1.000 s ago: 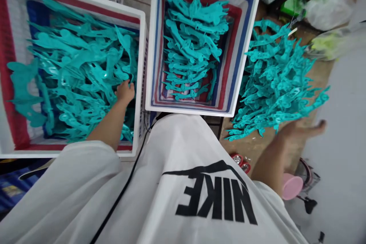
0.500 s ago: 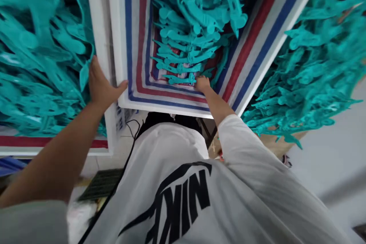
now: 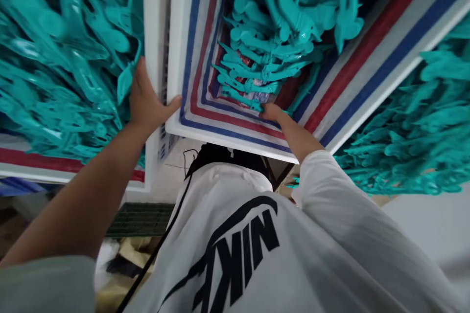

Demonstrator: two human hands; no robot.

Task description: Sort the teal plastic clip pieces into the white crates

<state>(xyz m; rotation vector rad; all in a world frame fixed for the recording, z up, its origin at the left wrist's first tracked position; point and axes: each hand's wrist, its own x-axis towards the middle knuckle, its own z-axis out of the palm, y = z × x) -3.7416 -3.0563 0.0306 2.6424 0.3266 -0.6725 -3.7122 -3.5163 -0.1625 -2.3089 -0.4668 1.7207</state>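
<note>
Teal plastic pieces (image 3: 270,54) crowd just past the right hand (image 3: 273,112), flat, glossy moulded shapes with rounded lobes and narrow stems, lying in overlapping layers. That hand reaches into the middle crate at its near wall, its fingertips touching the lowest pieces. The fingers look gathered rather than spread, but whether they pinch anything is hidden at this angle, so I cannot tell. Under and beside the hand, the crate's woven lining (image 3: 235,124) runs in bands of red, blue and white, and a strip of it stays bare between the hand and the white rim (image 3: 227,139).

Across that rim, the left hand (image 3: 150,100) is spread wide, its fingers pointing up along the white crate wall (image 3: 154,19) and its thumb stretched out toward the middle crate's corner. It holds no piece. Just beyond those fingers, on the far side of the wall, more teal plastic pieces (image 3: 62,54) fill the left crate in a looser, tangled heap.

Right of the middle crate, well apart from both hands, a third mass of teal plastic pieces (image 3: 407,151) spreads in a spiky pile. Below the hands, a white sleeve (image 3: 338,190) and white shirt (image 3: 235,254) fill the foreground, with a thin black cord (image 3: 167,232) across the shirt and a dark green grating (image 3: 139,220) beyond it.
</note>
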